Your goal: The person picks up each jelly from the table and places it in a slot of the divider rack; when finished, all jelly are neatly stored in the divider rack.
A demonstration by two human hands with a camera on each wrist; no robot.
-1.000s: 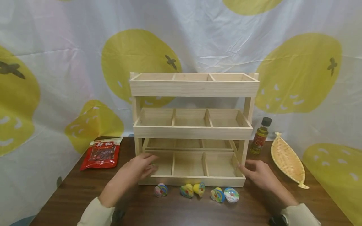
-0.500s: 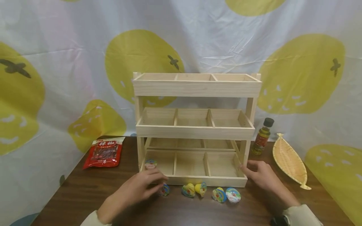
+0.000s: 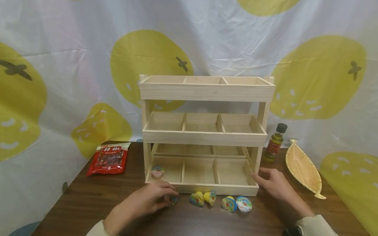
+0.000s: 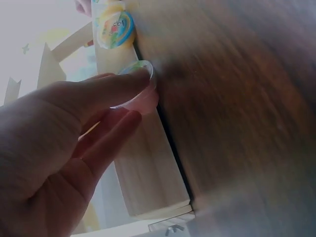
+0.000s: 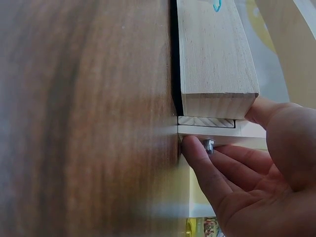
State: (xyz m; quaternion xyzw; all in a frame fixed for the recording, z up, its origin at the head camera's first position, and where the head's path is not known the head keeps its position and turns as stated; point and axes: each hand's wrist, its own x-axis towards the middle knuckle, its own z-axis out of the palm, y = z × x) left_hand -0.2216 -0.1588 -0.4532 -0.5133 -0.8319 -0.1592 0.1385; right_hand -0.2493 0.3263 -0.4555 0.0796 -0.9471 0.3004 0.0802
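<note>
My left hand (image 3: 149, 198) pinches a small jelly cup (image 4: 143, 102) between thumb and fingers, just in front of the rack's bottom tray. The cup has a pink body and a clear rim; in the head view the fingers cover much of it. Another pink jelly cup (image 3: 157, 172) sits in the bottom tray's left compartment. My right hand (image 3: 274, 184) grips the lower right corner of the three-tier wooden rack (image 3: 203, 92). In the right wrist view its thumb is at the tray's end and its fingers (image 5: 197, 150) lie against the outer side, by a metal bolt.
Several yellow jelly cups (image 3: 197, 199) lie along the rack's front. A red packet of dried chillies (image 3: 109, 159) is at left. On the right stand a bottle (image 3: 274, 144) with a black cap and a leaf-shaped woven basket (image 3: 304, 168). A fruit-print curtain (image 3: 224, 42) hangs behind.
The left hand has let go of one jelly cup in the bottom left compartment, moved down to the table front and taken hold of another. The right hand stays at the rack's corner.
</note>
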